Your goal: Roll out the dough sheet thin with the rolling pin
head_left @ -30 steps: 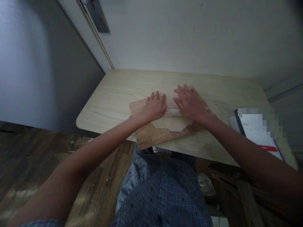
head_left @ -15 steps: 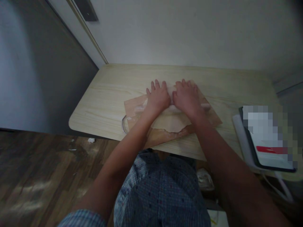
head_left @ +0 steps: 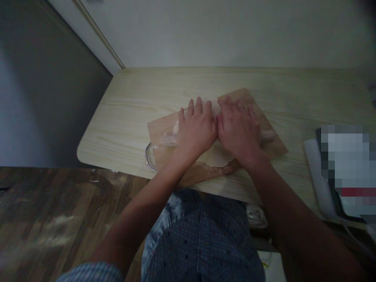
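A pale rolling pin [head_left: 268,136] lies crosswise on a wooden board [head_left: 194,176], its middle hidden beneath my hands. My left hand [head_left: 195,127] presses on it with fingers spread and pointing away from me. Close beside it, thumbs almost touching, my right hand [head_left: 239,127] rests on the pin with fingers stretched forward over it. Under both is a wide, flat sheet of pale dough [head_left: 219,154], its ragged near edge showing on the board. A curved metal handle [head_left: 147,156] sticks out at the board's left end.
The light wood-grain table [head_left: 117,117] meets a white wall [head_left: 220,35] at the back. A tablet-like device [head_left: 326,172], partly pixelated, stands at the right edge with a cable. Small white scraps lie on the floor [head_left: 58,219] at the left.
My hands have come closer together on the rolling pin. The pin's right end shows further out past my right hand. The camera view has shifted slightly.
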`<state>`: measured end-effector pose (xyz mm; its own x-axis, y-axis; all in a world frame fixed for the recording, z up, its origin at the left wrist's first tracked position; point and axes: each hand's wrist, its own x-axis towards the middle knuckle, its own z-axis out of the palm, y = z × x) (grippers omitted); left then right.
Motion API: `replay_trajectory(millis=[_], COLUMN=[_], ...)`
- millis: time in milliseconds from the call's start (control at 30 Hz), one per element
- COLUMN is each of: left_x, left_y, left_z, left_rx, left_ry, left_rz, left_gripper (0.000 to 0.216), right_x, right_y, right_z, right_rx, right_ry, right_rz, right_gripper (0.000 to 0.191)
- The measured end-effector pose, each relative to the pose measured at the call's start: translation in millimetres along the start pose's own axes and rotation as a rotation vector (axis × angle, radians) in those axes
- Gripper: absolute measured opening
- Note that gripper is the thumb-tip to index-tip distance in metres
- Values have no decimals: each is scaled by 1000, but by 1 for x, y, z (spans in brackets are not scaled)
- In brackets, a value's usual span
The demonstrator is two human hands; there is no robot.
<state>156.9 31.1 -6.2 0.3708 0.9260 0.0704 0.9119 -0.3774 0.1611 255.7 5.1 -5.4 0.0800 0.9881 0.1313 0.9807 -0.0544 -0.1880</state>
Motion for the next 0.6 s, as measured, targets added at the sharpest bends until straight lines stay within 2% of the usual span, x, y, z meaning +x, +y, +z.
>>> replay_trajectory(millis=[200,333,433,600], left_x=[14,26,16,-3], left_y=[-4,-6,-4,2], left_z=[3,3,2,1], left_rx=[-53,-54,-43,-33], left_ry=[-46,-71,-46,64], left_rz=[2,-3,6,14], left_gripper=[44,44,43,42], right_x=[16,28,18,0], right_y=[4,8,6,1], right_z=[3,10,8,1], right_rx=[12,61,65,-15], right_ry=[-47,-11,24,29], right_rz=[-6,-22,-39,-7], right_gripper=[47,47,46,47])
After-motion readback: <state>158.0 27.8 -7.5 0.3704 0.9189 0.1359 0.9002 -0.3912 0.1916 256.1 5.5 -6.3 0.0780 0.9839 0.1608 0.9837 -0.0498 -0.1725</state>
